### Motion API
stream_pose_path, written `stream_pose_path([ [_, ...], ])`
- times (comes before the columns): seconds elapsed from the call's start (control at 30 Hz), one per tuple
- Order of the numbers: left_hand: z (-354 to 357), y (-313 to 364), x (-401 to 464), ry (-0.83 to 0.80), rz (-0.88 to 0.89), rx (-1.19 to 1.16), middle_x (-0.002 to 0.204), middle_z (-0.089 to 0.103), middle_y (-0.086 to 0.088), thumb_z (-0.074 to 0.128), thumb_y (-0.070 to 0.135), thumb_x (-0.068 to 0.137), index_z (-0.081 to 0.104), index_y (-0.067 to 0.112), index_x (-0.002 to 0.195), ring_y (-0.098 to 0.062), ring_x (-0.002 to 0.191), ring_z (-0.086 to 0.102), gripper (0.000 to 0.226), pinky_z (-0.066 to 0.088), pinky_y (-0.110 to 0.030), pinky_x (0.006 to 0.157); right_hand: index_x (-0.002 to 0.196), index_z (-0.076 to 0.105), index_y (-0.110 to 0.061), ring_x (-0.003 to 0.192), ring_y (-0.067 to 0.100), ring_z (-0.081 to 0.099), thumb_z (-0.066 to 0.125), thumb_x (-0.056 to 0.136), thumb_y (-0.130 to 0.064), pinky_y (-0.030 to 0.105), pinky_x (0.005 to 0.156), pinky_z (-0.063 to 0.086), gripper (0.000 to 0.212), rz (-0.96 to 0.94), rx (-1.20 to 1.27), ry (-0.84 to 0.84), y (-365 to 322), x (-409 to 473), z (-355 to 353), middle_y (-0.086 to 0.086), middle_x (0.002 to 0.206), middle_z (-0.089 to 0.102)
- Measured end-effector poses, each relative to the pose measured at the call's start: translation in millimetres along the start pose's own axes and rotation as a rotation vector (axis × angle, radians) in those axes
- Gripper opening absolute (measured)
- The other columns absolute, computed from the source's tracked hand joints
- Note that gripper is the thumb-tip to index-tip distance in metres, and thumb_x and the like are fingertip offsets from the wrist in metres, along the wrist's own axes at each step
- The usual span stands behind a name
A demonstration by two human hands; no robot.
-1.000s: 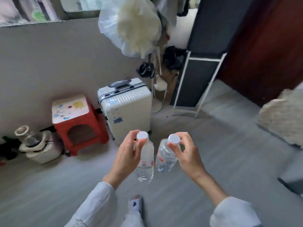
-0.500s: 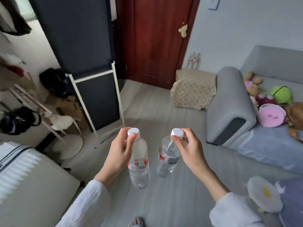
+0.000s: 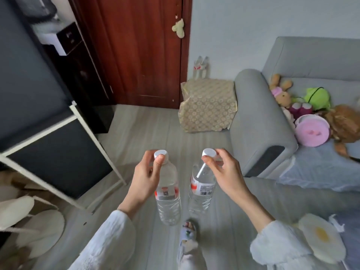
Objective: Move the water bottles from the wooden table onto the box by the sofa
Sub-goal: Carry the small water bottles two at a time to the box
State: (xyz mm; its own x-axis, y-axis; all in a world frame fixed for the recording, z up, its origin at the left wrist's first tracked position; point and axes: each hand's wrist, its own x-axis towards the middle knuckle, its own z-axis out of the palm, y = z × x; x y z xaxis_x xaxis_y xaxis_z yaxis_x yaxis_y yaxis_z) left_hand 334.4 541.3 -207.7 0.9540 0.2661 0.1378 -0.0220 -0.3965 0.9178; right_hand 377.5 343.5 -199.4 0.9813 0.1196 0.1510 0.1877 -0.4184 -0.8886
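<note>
Grey striped floor is carrying everything here. A box in patterned paper is sitting on it, touching the grey sofa arm, near the red-brown door. A dark panel in a white frame is standing on it at left. One slippered foot is resting on it at bottom centre.

Clear glossy plastic bottles, matt cloth sofa, perhaps paper-wrapped box
</note>
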Motion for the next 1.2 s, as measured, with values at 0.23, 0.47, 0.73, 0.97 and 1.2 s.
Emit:
stream_pose_path([
  [0.23, 58, 14, 157, -0.033, 0.029, 0.032, 0.079, 0.059, 0.016, 0.036, 0.045, 0.083, 0.053, 0.018, 0.099, 0.012, 0.071, 0.056, 0.036, 0.042, -0.006, 0.063, 0.092, 0.060, -0.007, 0.081, 0.016, 0.059, 0.065, 0.080, -0.022, 0.008, 0.068, 0.041, 0.020, 0.006, -0.033, -0.029, 21, 160, -21, 0.000, 0.087, 0.062],
  [0.47, 113, 4, 289, -0.059, 0.001, 0.021, 0.081, 0.058, 0.015, 0.038, 0.049, 0.087, 0.052, 0.018, 0.098, 0.016, 0.072, 0.056, 0.036, 0.043, -0.004, 0.061, 0.096, 0.060, -0.009, 0.091, 0.016, 0.059, 0.064, 0.081, -0.023, 0.022, 0.078, 0.047, 0.020, 0.057, -0.036, -0.073, 57, 288, -36, -0.006, 0.090, 0.062],
  [0.73, 180, -16, 484, -0.106, 0.017, 0.036, 0.079, 0.059, 0.011, 0.039, 0.041, 0.088, 0.053, 0.014, 0.100, -0.004, 0.073, 0.059, 0.032, 0.045, -0.010, 0.060, 0.100, 0.059, -0.009, 0.094, 0.020, 0.060, 0.061, 0.083, -0.026, 0.031, 0.083, 0.049, 0.025, 0.090, -0.093, -0.061, 112, 469, -39, 0.001, 0.097, 0.063],
  [0.97, 233, 0, 649, -0.211, 0.115, 0.106, 0.072, 0.059, 0.004, 0.042, 0.062, 0.081, 0.051, 0.011, 0.111, -0.007, 0.060, 0.054, 0.059, 0.041, -0.018, 0.055, 0.102, 0.058, -0.008, 0.091, 0.018, 0.059, 0.063, 0.081, -0.028, 0.026, 0.083, 0.048, 0.029, 0.058, -0.161, 0.017, 133, 626, -53, 0.005, 0.099, 0.063],
  [1.2, 292, -10, 765, -0.231, 0.051, 0.133, 0.078, 0.064, -0.004, 0.034, 0.073, 0.068, 0.050, 0.013, 0.113, -0.011, 0.067, 0.061, 0.077, 0.045, -0.019, 0.059, 0.101, 0.058, -0.006, 0.087, 0.021, 0.061, 0.058, 0.077, -0.051, 0.038, 0.082, 0.053, 0.052, 0.094, -0.186, -0.053, 180, 746, -73, 0.007, 0.096, 0.063],
])
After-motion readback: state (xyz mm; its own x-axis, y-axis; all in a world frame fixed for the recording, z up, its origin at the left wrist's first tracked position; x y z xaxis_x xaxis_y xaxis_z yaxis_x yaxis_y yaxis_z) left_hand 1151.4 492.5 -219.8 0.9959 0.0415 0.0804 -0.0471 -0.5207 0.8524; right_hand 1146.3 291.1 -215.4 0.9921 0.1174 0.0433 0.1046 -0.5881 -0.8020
